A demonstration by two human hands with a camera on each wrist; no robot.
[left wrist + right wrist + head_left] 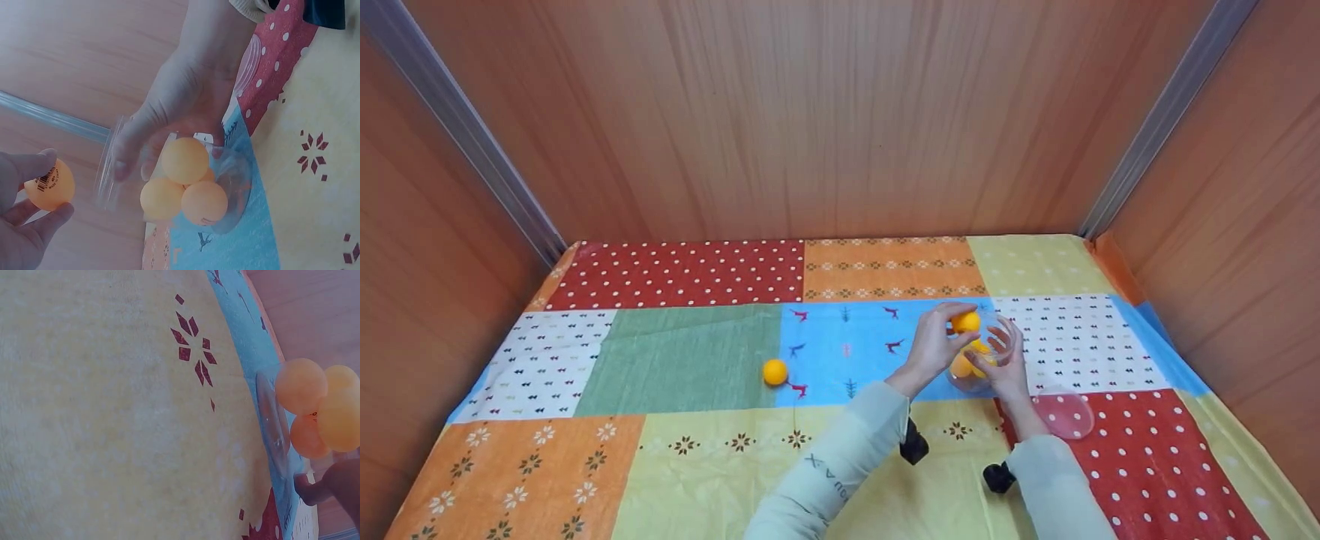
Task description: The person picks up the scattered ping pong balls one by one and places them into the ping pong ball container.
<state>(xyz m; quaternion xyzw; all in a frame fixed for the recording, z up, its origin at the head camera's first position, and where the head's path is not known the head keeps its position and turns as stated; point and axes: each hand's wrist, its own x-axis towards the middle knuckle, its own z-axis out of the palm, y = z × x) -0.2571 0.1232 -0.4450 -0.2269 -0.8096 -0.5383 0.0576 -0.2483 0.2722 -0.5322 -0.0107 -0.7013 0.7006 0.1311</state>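
My left hand (931, 346) pinches an orange ping-pong ball (966, 322) between thumb and fingers, close to the mouth of a clear plastic jar (971, 385). Black print on this ball faces the left wrist camera. The right hand (1009, 373) grips the jar around its side near the rim, and the jar stands on the blue cloth patch. Several orange ping-pong balls (187, 160) are piled at the bottom of the jar, seen through its wall. In the right wrist view, part of a finger (315, 488) shows beside those balls.
Another orange ping-pong ball (775, 372) lies on the cloth to the left, where the green and blue patches meet. A clear round lid (1065, 413) rests right of the right wrist. Wooden panels (840, 120) enclose the back and sides of the patchwork-covered table (697, 352).
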